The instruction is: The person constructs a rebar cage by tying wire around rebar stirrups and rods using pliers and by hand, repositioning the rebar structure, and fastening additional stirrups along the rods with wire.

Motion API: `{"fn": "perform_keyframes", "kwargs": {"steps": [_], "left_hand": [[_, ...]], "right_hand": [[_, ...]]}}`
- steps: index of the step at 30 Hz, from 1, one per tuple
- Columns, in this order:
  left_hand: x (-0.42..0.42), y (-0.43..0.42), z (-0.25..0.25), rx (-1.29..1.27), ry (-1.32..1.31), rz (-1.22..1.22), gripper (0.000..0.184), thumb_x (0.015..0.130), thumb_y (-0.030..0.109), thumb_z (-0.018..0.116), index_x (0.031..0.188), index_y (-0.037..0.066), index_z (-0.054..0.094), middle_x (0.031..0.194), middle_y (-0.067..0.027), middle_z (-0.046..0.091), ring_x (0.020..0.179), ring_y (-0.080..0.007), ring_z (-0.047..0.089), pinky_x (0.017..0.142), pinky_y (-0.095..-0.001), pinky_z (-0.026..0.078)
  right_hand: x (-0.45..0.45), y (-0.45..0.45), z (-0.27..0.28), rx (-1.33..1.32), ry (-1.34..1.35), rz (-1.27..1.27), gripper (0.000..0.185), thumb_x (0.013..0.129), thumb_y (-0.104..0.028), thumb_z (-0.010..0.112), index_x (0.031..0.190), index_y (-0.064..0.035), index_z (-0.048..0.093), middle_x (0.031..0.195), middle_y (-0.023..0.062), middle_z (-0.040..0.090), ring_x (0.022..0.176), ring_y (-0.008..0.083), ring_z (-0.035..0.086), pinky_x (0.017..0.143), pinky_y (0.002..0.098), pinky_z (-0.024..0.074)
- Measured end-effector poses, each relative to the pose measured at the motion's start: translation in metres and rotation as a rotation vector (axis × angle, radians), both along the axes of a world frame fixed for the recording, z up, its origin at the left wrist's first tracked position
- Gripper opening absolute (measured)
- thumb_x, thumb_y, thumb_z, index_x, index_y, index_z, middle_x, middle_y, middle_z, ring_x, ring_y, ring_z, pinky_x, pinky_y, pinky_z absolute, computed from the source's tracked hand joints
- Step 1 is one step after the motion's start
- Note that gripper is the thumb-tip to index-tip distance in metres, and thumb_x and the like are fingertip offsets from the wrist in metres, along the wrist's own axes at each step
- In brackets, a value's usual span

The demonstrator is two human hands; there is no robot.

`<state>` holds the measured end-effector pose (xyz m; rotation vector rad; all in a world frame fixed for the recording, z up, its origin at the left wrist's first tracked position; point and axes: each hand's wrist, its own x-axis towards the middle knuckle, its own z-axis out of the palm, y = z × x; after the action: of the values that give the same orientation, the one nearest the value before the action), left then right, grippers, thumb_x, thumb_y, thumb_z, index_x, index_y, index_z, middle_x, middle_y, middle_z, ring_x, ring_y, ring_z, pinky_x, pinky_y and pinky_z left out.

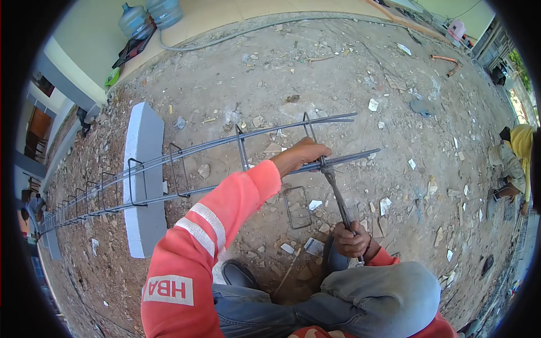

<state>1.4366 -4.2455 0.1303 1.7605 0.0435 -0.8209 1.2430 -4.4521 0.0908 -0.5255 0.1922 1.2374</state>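
A long rebar cage (205,145) of thin steel bars with square stirrups stretches from the far left to the middle. My left hand (304,153) is closed around the end stirrup (310,125), where it meets the near bars; its fingers are partly hidden. From that joint a bundle of dark tie wire (338,197) hangs down toward me. My right hand (352,240) is wrapped around the lower part of the wire, beside my knee. A loose rectangular stirrup (297,207) lies on the ground below my left wrist.
A pale block (142,180) lies under the cage. Rubble and white shards cover the dirt ground (338,73). Another person (517,160) crouches at the right edge, and one more (35,211) is at the far left. Water jugs (136,21) stand by the wall.
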Motion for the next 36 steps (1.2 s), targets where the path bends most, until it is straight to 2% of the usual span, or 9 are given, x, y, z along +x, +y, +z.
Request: {"fn": "perform_keyframes", "kwargs": {"steps": [1,3,9,14,22,27,31,33,36], "left_hand": [[0.003,-0.001,0.001,-0.035,0.006,-0.020,0.032,0.077,0.029,0.069,0.081,-0.002,0.063,0.073,-0.0064,0.056,0.069,-0.0163,0.051,0.060,-0.0354,0.039],[0.012,0.004,0.002,-0.054,0.013,-0.030,0.036,0.080,0.032,0.068,0.083,-0.003,0.064,0.074,-0.0081,0.060,0.068,-0.0178,0.055,0.061,-0.0361,0.042],[0.014,0.009,0.044,0.060,0.015,-0.001,0.049,0.085,0.043,0.067,0.081,-0.006,0.067,0.071,-0.0151,0.066,0.061,-0.0227,0.061,0.060,-0.0389,0.047],[-0.023,0.028,0.089,0.622,-1.237,-0.169,0.061,0.087,0.046,0.066,0.054,-0.004,0.052,0.057,-0.0178,0.053,0.055,-0.0260,0.056,0.058,-0.0407,0.046],[-0.109,-0.010,0.021,0.247,-0.372,-0.197,0.052,0.092,0.043,0.065,0.116,-0.001,0.050,0.086,-0.0128,0.064,0.078,-0.0230,0.066,0.069,-0.0327,0.052],[-0.105,-0.014,-0.009,-0.114,0.504,-0.036,0.025,0.100,0.024,0.052,0.109,0.001,0.058,0.081,-0.0076,0.064,0.075,-0.0181,0.067,0.064,-0.0313,0.053],[-0.089,-0.002,-0.018,0.193,0.353,-0.352,0.023,0.100,0.020,0.048,0.106,0.002,0.062,0.081,-0.0125,0.065,0.071,-0.0265,0.067,0.064,-0.0392,0.053],[-0.097,0.002,-0.013,0.492,-0.774,-0.911,0.026,0.101,0.018,0.044,0.110,0.002,0.062,0.078,-0.0190,0.063,0.068,-0.0365,0.063,0.063,-0.0478,0.049],[-0.093,-0.019,0.013,0.120,-0.436,-0.703,0.028,0.102,0.022,0.042,0.106,0.003,0.062,0.074,-0.0163,0.057,0.072,-0.0296,0.058,0.066,-0.0440,0.045]], "right_hand": [[0.002,0.007,-0.005,0.606,0.204,0.036,0.040,0.094,-0.041,0.062,0.084,-0.0036,0.053,0.052,-0.0059,0.042,0.037,0.0084,0.041,0.036,0.0228,0.0333],[-0.004,0.017,-0.013,0.594,0.092,0.040,0.034,0.096,-0.038,0.057,0.092,-0.0052,0.050,0.057,-0.0052,0.044,0.038,0.0062,0.041,0.034,0.0213,0.0311],[-0.011,0.017,-0.018,-0.163,-0.195,0.012,0.022,0.088,-0.018,0.056,0.106,-0.0069,0.049,0.068,-0.0004,0.047,0.053,0.0098,0.048,0.044,0.0239,0.0364],[-0.014,-0.010,0.001,-0.457,-0.475,-0.079,0.029,0.082,-0.010,0.060,0.109,-0.0047,0.050,0.077,0.0045,0.058,0.058,0.0121,0.055,0.049,0.0238,0.0425],[0.002,-0.021,0.012,-0.584,-0.557,-0.286,0.030,0.080,-0.004,0.075,0.094,-0.0050,0.048,0.074,0.0021,0.055,0.061,0.0096,0.059,0.051,0.0252,0.0467],[-0.006,-0.033,-0.016,-0.398,-0.469,-0.348,0.027,0.084,-0.005,0.072,0.085,-0.0059,0.046,0.077,0.0005,0.052,0.073,0.0124,0.065,0.056,0.0248,0.0490],[-0.011,-0.052,-0.048,-0.248,-0.511,-0.383,0.016,0.086,-0.007,0.065,0.085,-0.0043,0.050,0.089,0.0063,0.064,0.085,0.0165,0.067,0.064,0.0295,0.0510],[-0.007,-0.073,-0.067,-0.549,-0.694,-0.276,0.013,0.085,-0.009,0.065,0.081,-0.0035,0.053,0.089,0.0095,0.066,0.087,0.0201,0.066,0.070,0.0350,0.0508],[0.010,-0.089,-0.047,-1.334,-1.105,0.104,0.014,0.085,-0.008,0.066,0.092,0.0011,0.057,0.099,0.0167,0.065,0.100,0.0318,0.063,0.090,0.0396,0.0482]]}}
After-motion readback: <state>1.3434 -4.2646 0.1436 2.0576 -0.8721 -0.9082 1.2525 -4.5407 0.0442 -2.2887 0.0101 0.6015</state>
